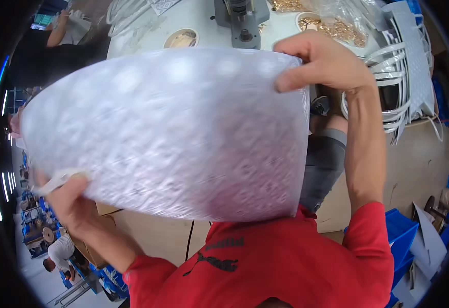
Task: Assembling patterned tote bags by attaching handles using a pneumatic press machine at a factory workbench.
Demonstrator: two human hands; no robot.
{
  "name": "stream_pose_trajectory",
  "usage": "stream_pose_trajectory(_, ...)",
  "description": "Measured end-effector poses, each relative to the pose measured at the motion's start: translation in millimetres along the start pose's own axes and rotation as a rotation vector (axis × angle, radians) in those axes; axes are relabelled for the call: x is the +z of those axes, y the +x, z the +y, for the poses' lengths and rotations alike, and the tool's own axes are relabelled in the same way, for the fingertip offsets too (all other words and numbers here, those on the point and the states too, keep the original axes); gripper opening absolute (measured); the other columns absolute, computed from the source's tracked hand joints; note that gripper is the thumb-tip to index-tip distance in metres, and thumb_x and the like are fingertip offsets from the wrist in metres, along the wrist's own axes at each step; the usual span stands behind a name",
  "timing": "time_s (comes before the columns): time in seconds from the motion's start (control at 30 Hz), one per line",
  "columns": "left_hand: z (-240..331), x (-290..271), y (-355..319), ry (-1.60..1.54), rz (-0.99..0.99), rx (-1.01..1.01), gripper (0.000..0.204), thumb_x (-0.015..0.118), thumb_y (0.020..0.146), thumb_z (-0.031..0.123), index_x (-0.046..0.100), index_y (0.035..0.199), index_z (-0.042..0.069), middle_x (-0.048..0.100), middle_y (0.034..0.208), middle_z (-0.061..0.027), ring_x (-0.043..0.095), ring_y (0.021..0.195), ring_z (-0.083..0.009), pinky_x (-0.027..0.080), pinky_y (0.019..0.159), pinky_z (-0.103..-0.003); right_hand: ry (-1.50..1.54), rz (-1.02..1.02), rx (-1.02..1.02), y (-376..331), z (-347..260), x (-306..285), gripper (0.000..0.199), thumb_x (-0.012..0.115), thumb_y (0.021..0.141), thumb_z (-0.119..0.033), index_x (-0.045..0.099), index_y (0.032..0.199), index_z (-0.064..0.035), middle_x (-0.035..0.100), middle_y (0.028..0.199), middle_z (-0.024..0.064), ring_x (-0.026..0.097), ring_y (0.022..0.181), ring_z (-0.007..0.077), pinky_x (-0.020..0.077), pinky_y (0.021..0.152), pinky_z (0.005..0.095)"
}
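A large, shiny silver-white sheet (173, 128) with an embossed pattern spans the space between my hands, partly smeared by motion. My right hand (327, 61) is closed on its far right corner, with the thumb lying on the near face. At its lower left edge, my left hand (75, 203) pinches the sheet. A short white strap-like piece (63, 180) shows by the left thumb; whether it is fixed to the sheet I cannot tell. The left fingers are mostly hidden behind the sheet.
Beyond the sheet, a grey metal press (242, 23) stands on a white table (142, 33). A round dish (182, 38) and piles of small gold-coloured parts (345, 31) lie around it. At right are stacked silver panels with white straps (409, 66) and blue bins (401, 236). Other people work at left.
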State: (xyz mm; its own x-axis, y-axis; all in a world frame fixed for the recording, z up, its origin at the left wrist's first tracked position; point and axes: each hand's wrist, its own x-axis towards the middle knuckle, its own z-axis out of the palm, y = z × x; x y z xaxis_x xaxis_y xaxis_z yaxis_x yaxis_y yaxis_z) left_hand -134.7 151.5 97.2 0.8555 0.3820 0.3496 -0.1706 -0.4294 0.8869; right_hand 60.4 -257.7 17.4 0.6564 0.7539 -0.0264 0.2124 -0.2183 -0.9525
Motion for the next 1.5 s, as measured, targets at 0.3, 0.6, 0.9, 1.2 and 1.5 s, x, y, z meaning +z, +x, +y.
stream_pose_trajectory(0.3,52,-189,5,0.073,0.249,0.073,0.075,0.075,0.083,0.021,0.045,0.147,-0.006,0.060,0.136,-0.0178,0.062,0.119,-0.0270,0.049,0.104,-0.039,0.018,-0.220,0.091,17,5,-10,0.033,0.086,0.078,-0.009,0.074,0.105,0.0041,0.074,0.090,0.0007,0.064,0.080,0.0074,0.0500,0.075,0.0241)
stream_pose_trajectory(0.6,85,-406,-32,0.116,0.325,-0.094,0.055,0.069,0.095,0.022,0.053,0.140,-0.004,0.065,0.130,-0.0145,0.063,0.118,-0.0252,0.047,0.105,-0.039,0.024,-0.344,0.127,23,36,-3,0.038,0.084,0.082,-0.013,0.074,0.114,0.0047,0.077,0.099,0.0050,0.067,0.088,0.0096,0.0533,0.081,0.0268)
stream_pose_trajectory(0.9,-78,-339,-105,0.284,0.407,-0.781,0.048,0.072,0.094,0.038,0.067,0.124,0.001,0.071,0.115,-0.0115,0.067,0.106,-0.0246,0.051,0.098,-0.038,0.541,0.080,0.015,1,0,64,0.042,0.062,0.103,-0.021,0.058,0.139,0.0003,0.070,0.118,0.0022,0.064,0.097,0.0078,0.0519,0.082,0.0252)
stream_pose_trajectory(1.2,-100,-19,-36,0.522,-0.418,-0.141,0.047,0.074,0.094,0.026,0.064,0.133,0.001,0.072,0.123,-0.0193,0.070,0.111,-0.0276,0.054,0.094,-0.038,0.091,0.040,0.016,27,-10,73,0.036,0.058,0.106,-0.022,0.060,0.137,-0.0047,0.067,0.110,-0.0016,0.060,0.095,0.0069,0.0501,0.083,0.0251)
stream_pose_trajectory(1.5,-55,185,67,-0.019,-1.063,-0.039,0.051,0.087,0.078,0.011,0.068,0.124,-0.001,0.073,0.112,-0.0099,0.068,0.099,-0.0165,0.053,0.090,-0.030,-0.399,0.214,0.078,17,-5,74,0.029,0.062,0.104,-0.021,0.065,0.125,-0.0010,0.068,0.099,0.0016,0.059,0.086,0.0086,0.0481,0.073,0.0283)
